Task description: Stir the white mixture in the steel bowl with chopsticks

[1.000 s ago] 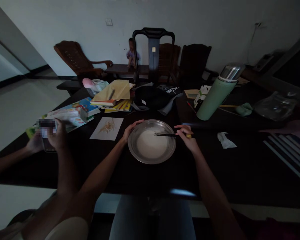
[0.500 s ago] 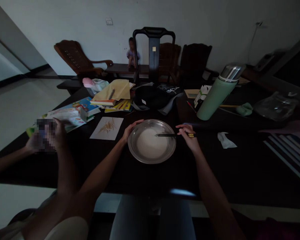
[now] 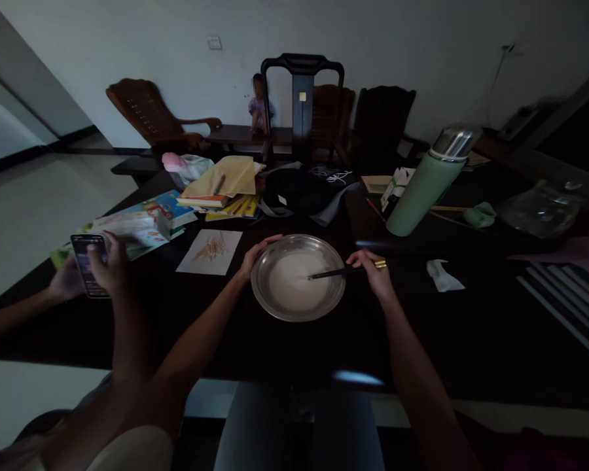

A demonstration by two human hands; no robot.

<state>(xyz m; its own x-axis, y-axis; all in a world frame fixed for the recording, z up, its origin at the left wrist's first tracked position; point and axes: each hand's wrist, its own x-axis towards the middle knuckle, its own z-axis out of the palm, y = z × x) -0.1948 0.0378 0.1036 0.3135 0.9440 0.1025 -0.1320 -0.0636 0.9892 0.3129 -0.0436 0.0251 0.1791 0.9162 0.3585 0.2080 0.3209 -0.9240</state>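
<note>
A round metal basin (image 3: 259,297) sits on the dark table in front of me, with a pale, cloudy liquid (image 3: 294,288) in it. My left hand (image 3: 258,256) grips the basin's left rim, its fingers curled along the edge. Black chopsticks (image 3: 331,271) with gold-coloured ends are held in my right hand (image 3: 369,265), at the basin's right side. Their tips reach into the liquid near the middle. To the left of the basin, a white sheet of paper (image 3: 184,263) bears a small heap of thin, pale sticks (image 3: 212,248).
At left, another person's hands (image 3: 108,261) hold a phone (image 3: 82,261). Books and envelopes (image 3: 230,180) and a black bag (image 3: 299,190) lie behind the basin. A green thermos (image 3: 422,193) leans at right, near a crumpled tissue (image 3: 444,276). A person (image 3: 260,111) sits by the far wall.
The chopsticks have swung, so their tips sit slightly nearer me and their angle is steeper. My right hand's fingers have closed in around them. My left hand and the basin stay put.
</note>
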